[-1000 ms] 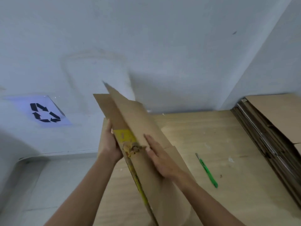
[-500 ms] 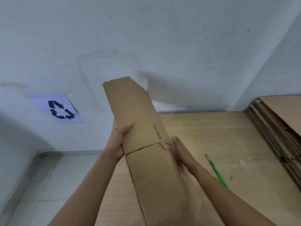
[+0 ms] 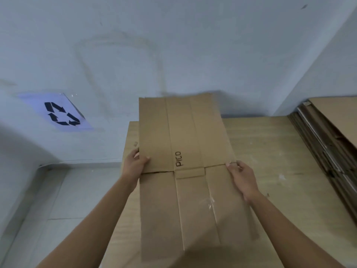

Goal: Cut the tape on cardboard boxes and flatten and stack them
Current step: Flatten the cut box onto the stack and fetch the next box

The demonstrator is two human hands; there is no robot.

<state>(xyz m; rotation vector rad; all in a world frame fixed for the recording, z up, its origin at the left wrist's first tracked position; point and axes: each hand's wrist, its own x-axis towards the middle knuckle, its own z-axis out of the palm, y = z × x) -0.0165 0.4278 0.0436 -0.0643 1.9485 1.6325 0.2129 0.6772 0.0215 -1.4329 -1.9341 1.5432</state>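
Observation:
A flattened brown cardboard box [image 3: 185,151] marked "PICO" faces me, held flat above the wooden table [image 3: 270,151]. My left hand [image 3: 134,163] grips its left edge with the thumb on top. At the right edge, level with the flap slit, my right hand [image 3: 241,176] holds the board with the thumb on the face. A strip of clear tape [image 3: 210,202] clings to the lower half. The green cutter is hidden behind the box.
A stack of flattened cardboard [image 3: 328,136] lies at the table's right side against the wall. A recycling sign [image 3: 58,113] is stuck on the wall at left. Grey floor tiles [image 3: 48,200] lie left of the table.
The box has turned from edge-on to face-up and spread flat. My hands moved apart to its left and right edges. The green cutter is now covered by the box.

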